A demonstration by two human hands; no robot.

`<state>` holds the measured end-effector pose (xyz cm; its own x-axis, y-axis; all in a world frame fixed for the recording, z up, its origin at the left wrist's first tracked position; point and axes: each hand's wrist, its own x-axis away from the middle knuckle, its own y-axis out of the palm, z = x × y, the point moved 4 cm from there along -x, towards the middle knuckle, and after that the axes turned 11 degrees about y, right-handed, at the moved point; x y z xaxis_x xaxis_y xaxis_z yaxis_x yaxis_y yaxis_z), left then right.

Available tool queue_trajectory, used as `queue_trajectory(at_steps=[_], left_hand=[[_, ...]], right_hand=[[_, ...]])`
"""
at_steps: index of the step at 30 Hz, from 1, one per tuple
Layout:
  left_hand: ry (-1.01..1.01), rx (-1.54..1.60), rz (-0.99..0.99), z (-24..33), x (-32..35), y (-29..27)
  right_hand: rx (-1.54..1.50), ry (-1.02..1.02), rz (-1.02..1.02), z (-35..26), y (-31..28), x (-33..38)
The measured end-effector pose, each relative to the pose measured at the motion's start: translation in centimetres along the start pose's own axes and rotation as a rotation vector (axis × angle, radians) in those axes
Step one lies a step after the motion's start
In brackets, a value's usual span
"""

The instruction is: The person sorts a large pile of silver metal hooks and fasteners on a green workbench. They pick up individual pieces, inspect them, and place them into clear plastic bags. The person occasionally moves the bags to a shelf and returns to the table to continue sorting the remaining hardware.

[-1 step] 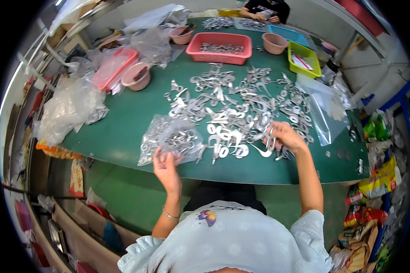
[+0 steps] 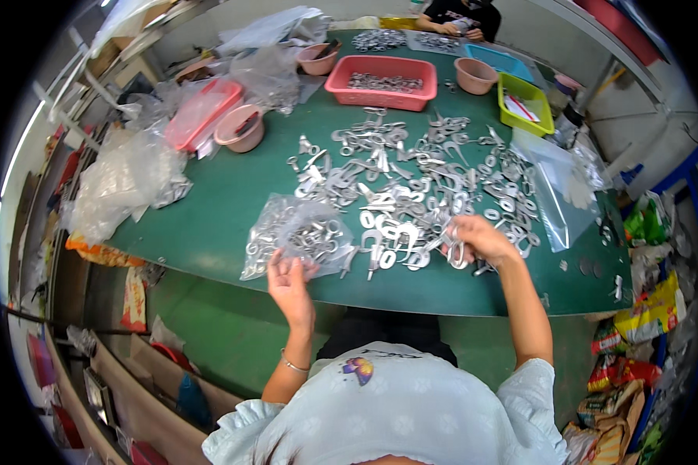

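Observation:
A clear plastic bag (image 2: 275, 232) filled with silver metal parts lies near the table's front edge, left of centre. My left hand (image 2: 289, 280) has its curled fingers at the bag's near edge, pinching the film. To the right, my right hand (image 2: 479, 236) grips a looped silver metal part (image 2: 457, 253) just over the near side of a wide loose pile. This pile of metal parts (image 2: 395, 201) mixes hook-shaped, ring-shaped and flat oval pieces. My fingers partly cover the held part, so I cannot tell if there is more than one.
Behind the pile stands a pink basket (image 2: 381, 98) of metal parts. A green basket (image 2: 547, 124) and a clear flat bag (image 2: 566, 209) are at the right. Pink bowls (image 2: 240, 141) and crumpled plastic bags (image 2: 128, 182) fill the left. Across the table sits another person (image 2: 461, 19).
My right hand has shifted slightly left and toward me with the metal part. My left hand stays at the bag's edge. The whole view has shifted a little.

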<state>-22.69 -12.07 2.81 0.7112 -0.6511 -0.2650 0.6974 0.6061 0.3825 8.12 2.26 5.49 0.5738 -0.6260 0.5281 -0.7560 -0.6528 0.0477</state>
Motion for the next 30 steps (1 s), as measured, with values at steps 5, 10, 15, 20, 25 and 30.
queue_trajectory(at_steps=[5,10,15,20,25,30], left_hand=[[0.009,0.009,-0.044,0.5,0.1,0.3],[-0.012,-0.045,-0.094,1.2,-0.4,0.3],[-0.036,0.036,-0.07,1.5,-0.2,0.5],[-0.04,0.089,-0.058,1.6,-0.3,0.2],[-0.07,0.08,-0.024,1.5,-0.1,0.0],[-0.06,0.066,-0.028,1.1,-0.1,-0.1]], right_hand=[[-0.024,0.048,-0.319,-1.8,12.6,-7.1],[-0.057,-0.032,-0.3,-5.4,18.3,-14.8],[-0.224,-0.163,-0.256,-6.0,19.3,-14.4],[0.243,-0.348,-0.09,-3.1,16.0,-10.9],[0.171,-0.323,-0.2,-2.1,9.6,-6.7],[0.293,-0.34,0.538,1.3,-4.7,-5.2]])
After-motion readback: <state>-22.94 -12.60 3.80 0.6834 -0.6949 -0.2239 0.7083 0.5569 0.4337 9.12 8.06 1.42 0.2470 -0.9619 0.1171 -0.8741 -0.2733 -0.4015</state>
